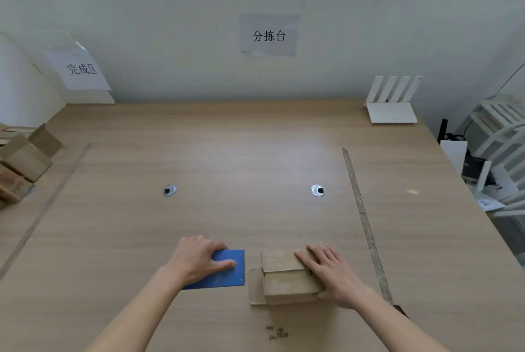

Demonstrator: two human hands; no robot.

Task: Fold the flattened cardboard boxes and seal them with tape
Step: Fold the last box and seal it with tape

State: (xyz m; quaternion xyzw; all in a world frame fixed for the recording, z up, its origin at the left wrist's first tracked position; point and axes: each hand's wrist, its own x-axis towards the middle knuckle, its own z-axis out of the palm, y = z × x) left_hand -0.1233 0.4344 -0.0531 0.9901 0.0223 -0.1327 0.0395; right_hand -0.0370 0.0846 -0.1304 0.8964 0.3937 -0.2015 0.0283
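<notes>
- Across the whole lower view runs the wooden table (255, 152), pushed against a pale wall; judging by the signs, it serves as the work bench for the boxes.
- At ten o'clock, on the table's left edge, sits a stack of folded boxes (22, 164) beneath a paper sign (81, 69); that corner looks like the drop-off spot for finished work.
- At twelve o'clock a second sign (269, 35) is stuck to the wall, and at one o'clock a white router (392, 108) stands against it, well apart from the hands.
- From two o'clock down toward four o'clock lies a long strip (366, 226), seemingly tape laid on the tabletop, perhaps marking off a zone.
- At five o'clock, close to the person, is the cardboard box (284, 280), folded into shape with one flap lying out flat at its left; no tape shows on it, so sealing seems still to come.
- At six o'clock, just beside the box on its left, lies a flat blue card (227, 275); what it is for I cannot tell, perhaps smoothing.
- On the box's top right rests the right hand (329, 269), fingers straight and slightly spread, pressing down, likely to keep the flaps shut.
- On the card lies the left hand (199, 259), fingers loosely together and flat, thumb stretched along it, probably steadying it or about to pick it up.
- Near the centre sit two small round cable holes (317, 190).
</notes>
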